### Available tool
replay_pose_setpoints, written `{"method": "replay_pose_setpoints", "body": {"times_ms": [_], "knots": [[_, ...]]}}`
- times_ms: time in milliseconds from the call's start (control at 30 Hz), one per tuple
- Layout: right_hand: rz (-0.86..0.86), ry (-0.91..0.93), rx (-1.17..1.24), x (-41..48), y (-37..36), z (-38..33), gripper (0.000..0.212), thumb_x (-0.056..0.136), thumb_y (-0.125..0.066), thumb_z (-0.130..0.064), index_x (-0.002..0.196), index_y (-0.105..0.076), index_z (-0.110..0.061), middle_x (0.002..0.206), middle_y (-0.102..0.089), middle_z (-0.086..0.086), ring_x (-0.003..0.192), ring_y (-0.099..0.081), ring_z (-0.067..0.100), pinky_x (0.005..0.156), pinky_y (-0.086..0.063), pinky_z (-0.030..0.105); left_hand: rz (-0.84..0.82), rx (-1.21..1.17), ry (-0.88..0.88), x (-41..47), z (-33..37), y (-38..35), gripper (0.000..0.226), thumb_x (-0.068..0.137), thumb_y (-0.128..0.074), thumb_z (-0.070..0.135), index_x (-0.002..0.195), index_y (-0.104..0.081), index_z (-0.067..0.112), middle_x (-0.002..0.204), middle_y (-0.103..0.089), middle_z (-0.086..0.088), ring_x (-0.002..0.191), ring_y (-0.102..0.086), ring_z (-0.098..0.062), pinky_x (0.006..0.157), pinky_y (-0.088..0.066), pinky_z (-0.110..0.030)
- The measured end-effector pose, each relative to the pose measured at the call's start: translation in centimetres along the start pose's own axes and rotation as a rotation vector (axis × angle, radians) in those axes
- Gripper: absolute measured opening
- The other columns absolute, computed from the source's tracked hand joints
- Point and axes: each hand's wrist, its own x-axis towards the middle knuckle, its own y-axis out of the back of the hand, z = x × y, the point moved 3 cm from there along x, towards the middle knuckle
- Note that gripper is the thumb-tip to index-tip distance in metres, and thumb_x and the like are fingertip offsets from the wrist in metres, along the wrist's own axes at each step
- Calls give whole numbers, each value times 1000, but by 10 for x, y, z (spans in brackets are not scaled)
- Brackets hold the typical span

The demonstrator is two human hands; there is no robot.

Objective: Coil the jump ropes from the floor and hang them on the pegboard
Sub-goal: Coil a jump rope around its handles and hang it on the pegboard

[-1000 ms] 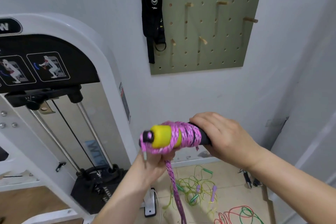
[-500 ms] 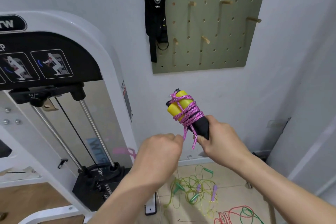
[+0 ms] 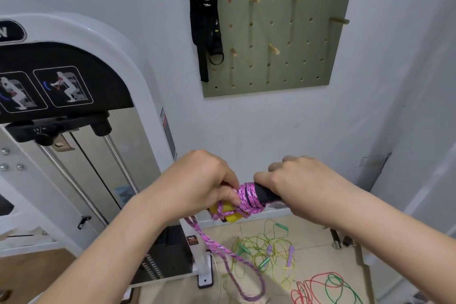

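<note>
Two hands (image 3: 197, 180) (image 3: 303, 185) — one pink rope (image 3: 249, 196), six wooden pegs (image 3: 274, 49) — one pegboard (image 3: 308, 61)

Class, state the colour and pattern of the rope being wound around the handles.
Pink-purple, with a woven speckled pattern: the rope shows best in the head view, the only one.

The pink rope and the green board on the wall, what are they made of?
The pink rope looks like braided fabric cord: a woven pattern with dark flecks, slightly shiny. The green board looks like painted wood or pressed board, matte and flat, drilled with rows of holes. Its pegs look like bare, pale wood.
</note>
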Motion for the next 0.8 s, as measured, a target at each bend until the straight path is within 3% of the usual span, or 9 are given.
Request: {"method": "replay_pose_setpoints", "body": {"times_ms": [100, 233, 300, 333, 433, 500, 600, 800], "knots": [[83, 118, -103, -2, 11, -7, 22, 92, -46, -6, 105, -44, -24, 102, -58, 3, 94, -54, 27, 67, -29, 34, -70, -94, 58, 1, 1, -3, 31, 66, -76, 52, 87, -76, 28, 77, -71, 12, 74, -61, -2, 70, -51, -29], [281, 263, -54, -2, 10, -6, 23, 68, -71, -9, 74, -54, -22, 62, -57, -1, 57, -52, 24, 51, -33, 31, -204, -416, 207, 1, -7, -4, 15, 62, -86, 30, 72, -77, 24, 67, -71, 8, 64, -62, 0, 64, -50, -20], [279, 333, 38, 0, 1, -6, 24, 70, -62, -7, 86, -59, -24, 72, -59, -4, 67, -57, 23, 54, -44, 33, -309, -746, 241, -5, -15, -9, 13, 62, -86, 12, 66, -76, 19, 58, -69, 4, 55, -60, -2, 56, -48, -16], [278, 352, 113, 1, -4, -6, 30, 73, -61, -7, 97, -59, -25, 82, -61, -6, 77, -57, 23, 61, -48, 35, -307, -919, 246, -9, -21, -15, 14, 58, -88, 15, 64, -76, 18, 53, -66, 2, 48, -56, -2, 50, -45, -14], [377, 297, 328, 4, -11, -1, 43, 73, -66, -9, 113, -59, -23, 101, -63, -5, 91, -56, 22, 76, -49, 31, -100, -1296, 314, -16, -40, -33, 43, 43, -91, 50, 62, -75, 15, 48, -59, 1, 39, -44, -4, 42, -36, -14], [479, 253, 391, 5, -21, 0, 48, 71, -67, -4, 116, -59, -21, 105, -62, -3, 94, -55, 22, 77, -47, 30, 35, -1388, 335, -17, -44, -41, 51, 39, -91, 54, 65, -76, 13, 57, -65, -4, 46, -54, -11, 49, -44, -20], [578, 194, 424, 8, -41, -5, 48, 76, -59, -2, 119, -53, -21, 108, -61, -1, 97, -55, 25, 76, -51, 39, 131, -1449, 330, -17, -42, -44, 49, 39, -93, 46, 67, -76, 9, 67, -71, -8, 56, -66, -14, 53, -53, -23], [750, 137, 350, 5, -55, -18, 33, 89, -40, -3, 117, -50, -17, 103, -64, 6, 94, -58, 30, 80, -51, 41, 101, -1271, 360, -17, -42, -42, 33, 45, -89, 40, 64, -74, 17, 62, -68, 0, 54, -62, -7, 53, -49, -18]]}}
